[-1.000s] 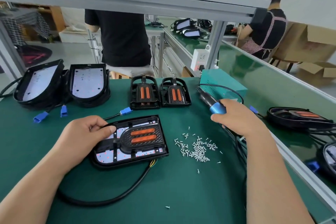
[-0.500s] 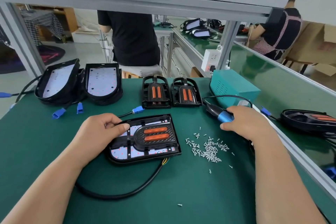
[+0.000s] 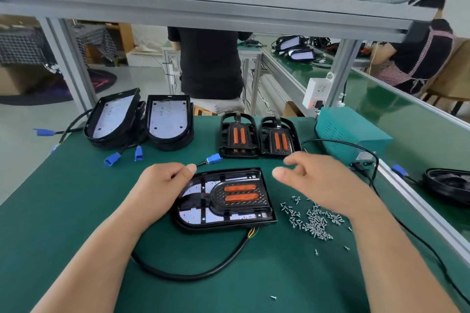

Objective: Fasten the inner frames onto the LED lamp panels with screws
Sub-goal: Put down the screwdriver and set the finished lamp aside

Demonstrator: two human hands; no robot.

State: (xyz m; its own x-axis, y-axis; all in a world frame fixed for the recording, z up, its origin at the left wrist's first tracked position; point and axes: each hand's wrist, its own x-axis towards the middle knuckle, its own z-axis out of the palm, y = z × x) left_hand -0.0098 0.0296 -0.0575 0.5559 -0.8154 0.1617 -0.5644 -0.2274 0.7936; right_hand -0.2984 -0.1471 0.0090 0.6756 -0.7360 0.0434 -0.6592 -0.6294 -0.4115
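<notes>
Gripping one lamp panel [image 3: 195,215], left hand [image 3: 162,185]; right hand [image 3: 323,183] loose, empty; two spare inner frames [image 3: 238,138].

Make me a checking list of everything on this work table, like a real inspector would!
Surface: green bench mat; one stray screw lies near the front.
Job's things: lamp panel with an inner frame laid in it; pile of screws to its right; two spare inner frames and stacked bare lamp panels at the back.
Clutter: teal box, back right.
Hands: left hand grips the panel's rounded end; right hand is open, empty and blurred, above the screws.
Cables: black cable loops from the panel; blue connector lies behind it.
Surroundings: person in black shirt, person in apron, white socket.
</notes>
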